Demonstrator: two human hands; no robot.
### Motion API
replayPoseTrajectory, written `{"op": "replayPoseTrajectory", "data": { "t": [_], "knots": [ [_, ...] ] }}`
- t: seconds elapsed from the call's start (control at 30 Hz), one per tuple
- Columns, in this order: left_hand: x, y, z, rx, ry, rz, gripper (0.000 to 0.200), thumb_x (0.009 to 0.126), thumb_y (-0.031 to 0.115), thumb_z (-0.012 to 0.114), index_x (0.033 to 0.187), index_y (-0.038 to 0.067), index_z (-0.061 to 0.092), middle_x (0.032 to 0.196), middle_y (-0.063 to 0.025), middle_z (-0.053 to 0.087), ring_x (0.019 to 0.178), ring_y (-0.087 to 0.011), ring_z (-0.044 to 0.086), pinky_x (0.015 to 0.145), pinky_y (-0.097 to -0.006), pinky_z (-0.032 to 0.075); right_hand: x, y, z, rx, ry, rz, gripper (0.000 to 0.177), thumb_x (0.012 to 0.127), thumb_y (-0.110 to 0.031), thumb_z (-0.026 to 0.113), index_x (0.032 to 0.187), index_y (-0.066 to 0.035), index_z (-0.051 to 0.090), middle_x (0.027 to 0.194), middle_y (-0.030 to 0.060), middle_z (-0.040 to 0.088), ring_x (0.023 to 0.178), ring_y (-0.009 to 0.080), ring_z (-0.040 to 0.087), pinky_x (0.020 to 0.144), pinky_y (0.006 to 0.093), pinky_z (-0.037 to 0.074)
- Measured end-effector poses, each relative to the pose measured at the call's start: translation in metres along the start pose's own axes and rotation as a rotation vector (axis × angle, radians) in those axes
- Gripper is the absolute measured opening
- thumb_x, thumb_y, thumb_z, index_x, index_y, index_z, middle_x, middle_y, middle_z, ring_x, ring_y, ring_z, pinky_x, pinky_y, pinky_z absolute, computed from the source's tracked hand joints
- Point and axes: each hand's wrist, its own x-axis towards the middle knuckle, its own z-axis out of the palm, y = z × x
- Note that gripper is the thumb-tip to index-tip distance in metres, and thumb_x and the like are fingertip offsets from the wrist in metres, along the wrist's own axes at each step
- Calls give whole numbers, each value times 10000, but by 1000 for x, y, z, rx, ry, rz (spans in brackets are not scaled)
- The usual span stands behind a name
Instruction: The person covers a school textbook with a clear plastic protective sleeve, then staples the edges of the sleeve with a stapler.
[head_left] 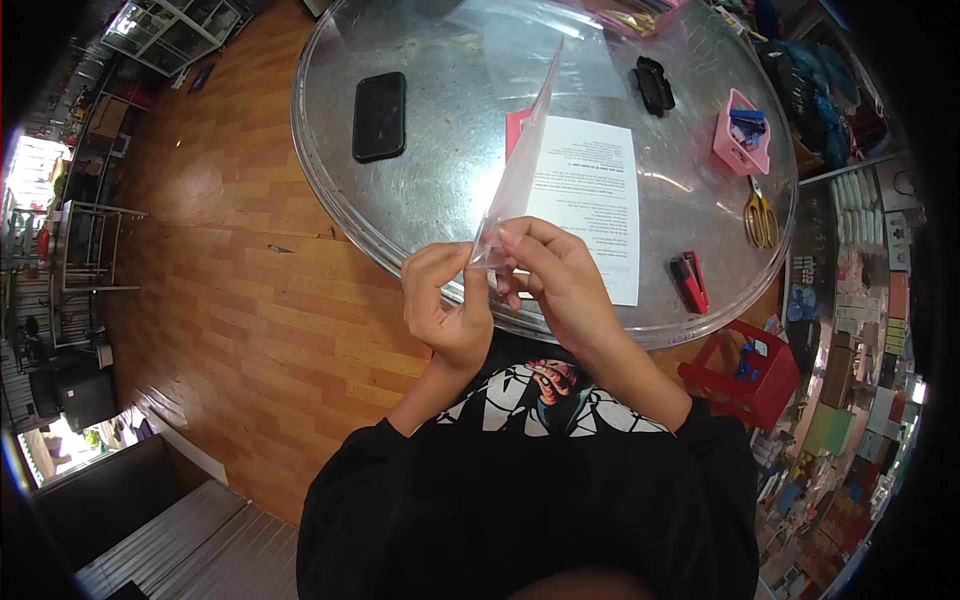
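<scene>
Both hands hold a clear plastic sheet by its near end, tilted up over the round metal table. My left hand pinches the edge between thumb and fingers. On the other side my right hand grips the same end, fingers curled round it. Beneath and to the right lies a printed paper with lines of text. The corner of something pink shows at the paper's upper left, partly hidden by the plastic.
A black phone lies at the left. To the right are a black case, a pink basket with blue items, yellow-handled scissors and a red-and-black stapler. A red stool stands beside the table.
</scene>
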Motion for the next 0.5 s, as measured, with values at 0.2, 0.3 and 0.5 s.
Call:
{"op": "replayPoseTrajectory", "data": {
  "t": [0.2, 0.3, 0.5],
  "knots": [
    [4, 6, 2, 21, -3, 43, 183, 663, -83, 602, 814, 16, 578, 783, -85, 585, 734, -226, 545, 686, -295, 425, 4, 7, -3, 191, -13, 69, 171, 786, -114, 600, 905, 3, 563, 758, 22, 563, 594, 54, 469, 538, 169, 385],
    [9, 10, -2, 38, -56, 57, 159, 674, -67, 601, 812, 10, 587, 781, -92, 593, 741, -229, 550, 684, -295, 427, 2, 7, -3, 255, -6, 72, 172, 786, -92, 595, 925, 4, 562, 760, 18, 561, 596, 52, 465, 537, 170, 378],
    [21, 21, -12, -6, -233, -8, 82, 709, -17, 602, 790, -20, 598, 783, -103, 605, 745, -224, 561, 681, -290, 430, -2, 5, -3, 279, 13, 54, 221, 789, -83, 585, 985, 12, 550, 751, 0, 544, 593, 56, 460, 537, 178, 370]
  ]
}}
